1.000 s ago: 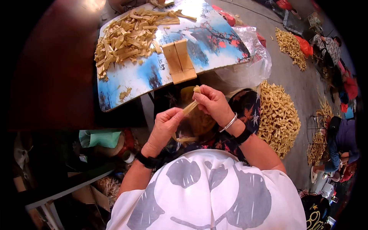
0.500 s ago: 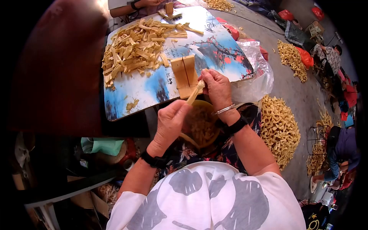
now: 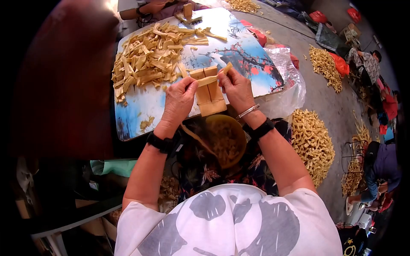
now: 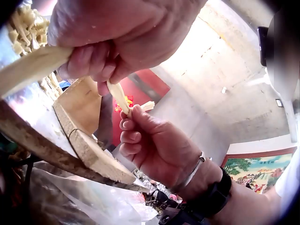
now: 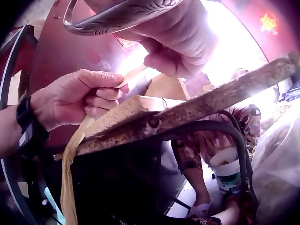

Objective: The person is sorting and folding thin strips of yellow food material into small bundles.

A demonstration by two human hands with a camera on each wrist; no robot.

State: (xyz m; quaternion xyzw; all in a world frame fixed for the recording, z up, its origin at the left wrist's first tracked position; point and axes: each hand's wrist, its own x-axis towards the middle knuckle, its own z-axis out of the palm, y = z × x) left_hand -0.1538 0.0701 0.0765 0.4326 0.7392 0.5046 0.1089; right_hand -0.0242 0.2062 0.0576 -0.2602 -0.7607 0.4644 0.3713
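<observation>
Both hands hold one pale yellow strip [image 3: 207,81] stretched across the upright part of a slotted wooden stand [image 3: 211,106] at the table's near edge. The left hand [image 3: 179,97] pinches the strip on the left, and its long tail [image 5: 68,183] hangs below that hand in the right wrist view. The right hand [image 3: 237,90] pinches the other part between thumb and fingers, a short end sticking out above. In the left wrist view the right hand [image 4: 157,145] shows curled fingers around the strip. Below the stand, a yellow bowl [image 3: 244,147] holds cut pieces.
A heap of dry strips [image 3: 147,57] covers the left of the painted table [image 3: 132,123]. Clear plastic [image 3: 290,89] hangs at its right edge. A large pile of knotted pieces [image 3: 311,145] lies on the floor at right. Another person's arm [image 3: 149,7] is across the table.
Both hands have moved up and forward from above the lap to the wooden stand, carrying the strip. It now lies nearly level between them, and the bowl beneath shows more fully.
</observation>
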